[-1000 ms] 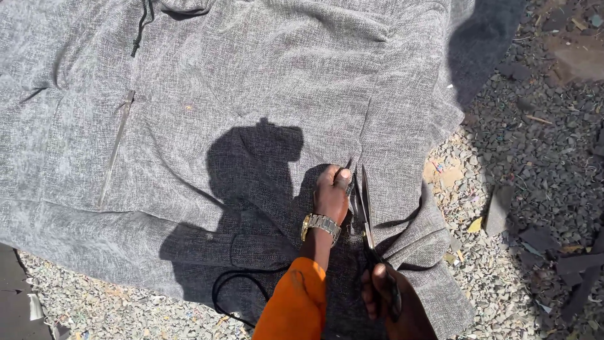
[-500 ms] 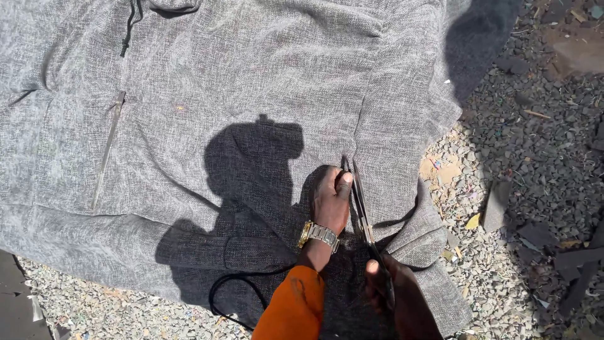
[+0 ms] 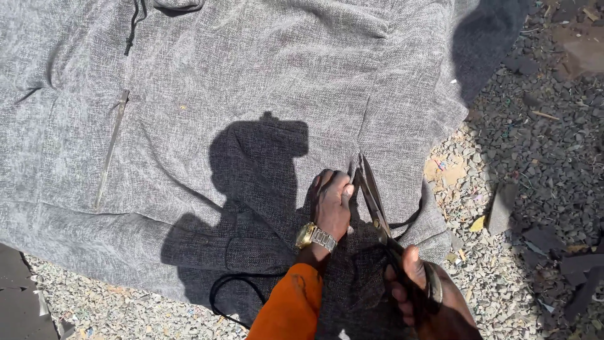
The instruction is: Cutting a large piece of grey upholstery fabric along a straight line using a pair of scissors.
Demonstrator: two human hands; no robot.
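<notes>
While spread wide over gravel (image 3: pixel 503 252), grey fabric (image 3: pixel 220 113) under both hands: left hand (image 3: pixel 331 203) flat, fingers curled, just beside scissors (image 3: pixel 376 204); right hand (image 3: pixel 423 296) gripping the handles, blades parted. Fabric edge close right, open gravel beyond.

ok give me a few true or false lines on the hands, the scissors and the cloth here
1. The right hand grips scissors. True.
2. The left hand lifts the grey fabric off the ground. False: it presses flat on the fabric beside the blades.
3. The left wrist wears a metal watch. True.
4. The fabric lies on a wooden table. False: it lies on gravel.
5. The left sleeve is blue. False: orange.
</notes>
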